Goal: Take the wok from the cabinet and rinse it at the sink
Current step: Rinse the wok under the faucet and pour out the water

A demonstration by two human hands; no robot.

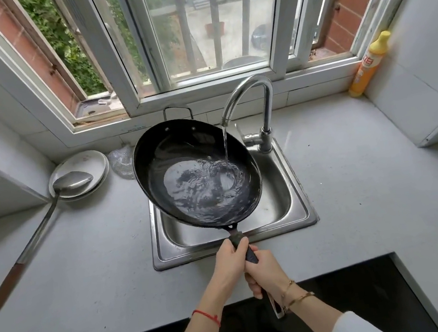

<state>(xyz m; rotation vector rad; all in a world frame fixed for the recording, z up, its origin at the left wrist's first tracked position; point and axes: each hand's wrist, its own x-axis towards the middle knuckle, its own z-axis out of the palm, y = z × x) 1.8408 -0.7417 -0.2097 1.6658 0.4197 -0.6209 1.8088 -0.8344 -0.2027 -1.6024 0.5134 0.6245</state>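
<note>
The wok (195,169) is held over the sink (299,210), tilted so the rim at 10 o'clock sits higher than the rim at 4 o'clock. Its long dark handle (250,255) runs out toward 5 o'clock and is gripped by both hands. The left hand (227,265) is wrapped around the handle nearer the bowl; the right hand (266,273) is wrapped around it just behind, the two hands touching. A red string is seen on the left wrist, thin gold bracelets on the right wrist. The faucet (256,102) stands at the sink's 1 o'clock corner, spout arched toward 9 o'clock. A stream of water (225,144) is seen falling from the spout into the wok at its 3 o'clock side; rippled water is pooled in the lower part of the bowl. On the counter (359,186), at 9 o'clock from the wok, stacked white plates (96,159) are placed, with a metal ladle (71,182) resting bowl-up on them, its wooden-tipped handle pointing toward 7 o'clock. A metal scrubber (122,161) lies between plates and wok. A yellow detergent bottle (368,64) stands at 2 o'clock by the window sill.
</note>
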